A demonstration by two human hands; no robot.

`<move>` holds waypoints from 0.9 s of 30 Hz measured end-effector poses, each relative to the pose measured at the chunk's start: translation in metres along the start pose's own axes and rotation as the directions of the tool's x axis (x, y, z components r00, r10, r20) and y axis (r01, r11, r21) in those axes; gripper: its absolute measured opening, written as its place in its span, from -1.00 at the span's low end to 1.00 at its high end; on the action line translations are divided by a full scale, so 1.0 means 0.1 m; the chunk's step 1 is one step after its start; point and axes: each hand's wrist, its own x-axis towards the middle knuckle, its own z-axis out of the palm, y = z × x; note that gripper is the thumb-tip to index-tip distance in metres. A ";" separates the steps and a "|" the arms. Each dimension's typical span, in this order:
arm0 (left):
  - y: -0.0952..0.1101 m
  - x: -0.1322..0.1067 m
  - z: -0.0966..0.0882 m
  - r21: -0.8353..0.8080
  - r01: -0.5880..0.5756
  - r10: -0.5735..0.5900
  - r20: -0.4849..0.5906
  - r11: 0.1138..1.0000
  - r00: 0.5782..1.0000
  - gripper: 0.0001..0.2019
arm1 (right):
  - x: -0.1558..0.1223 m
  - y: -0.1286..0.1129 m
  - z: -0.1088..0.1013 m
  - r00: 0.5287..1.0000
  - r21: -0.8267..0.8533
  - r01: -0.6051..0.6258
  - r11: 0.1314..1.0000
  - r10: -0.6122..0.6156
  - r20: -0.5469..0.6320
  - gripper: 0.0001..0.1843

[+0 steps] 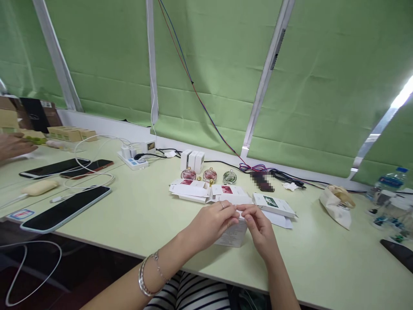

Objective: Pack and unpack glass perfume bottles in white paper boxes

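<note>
In front of me on the table stands a small white cardboard box (230,237) with fine print on its near side. My left hand (211,221), a ring on one finger, is closed at the top left of the box. The fingers of my right hand (260,228) are closed at its top right corner, and both sets of fingertips meet over the upper edge. My hands cover most of the box's top. Just beyond lie opened white cartons with red pictures (226,190) and one with a green picture (274,204).
Behind the cartons are two round red glass bottles (210,175) and a green one (229,177), then upright white boxes (192,160). Phones (67,209), cables and a power strip (133,160) are at left, near another person's hand (16,145). A cloth bag (337,204) lies right.
</note>
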 end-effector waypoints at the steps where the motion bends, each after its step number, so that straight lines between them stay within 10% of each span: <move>1: -0.02 -0.02 0.02 0.002 -0.024 0.025 -0.022 1.000 0.999 -0.83 | 0.00 0.00 -0.01 1.000 -0.014 -0.003 1.000 0.003 0.002 -0.83; 9: -0.09 -0.22 0.10 0.078 -0.030 0.041 -0.141 0.996 0.989 -0.69 | -0.03 -0.04 -0.12 0.985 -0.131 -0.080 0.988 0.099 0.140 -0.88; 17: -0.13 -0.15 -0.11 -0.227 0.113 -0.142 -0.116 0.967 0.983 -0.79 | -0.02 -0.11 -0.12 0.983 -0.219 -0.061 0.974 0.097 0.159 -0.84; 27: -0.23 -0.10 -0.12 -0.345 0.133 -0.161 -0.055 0.929 0.985 -0.76 | 0.02 -0.12 0.25 0.993 -0.310 0.049 0.950 -0.079 -0.087 -0.80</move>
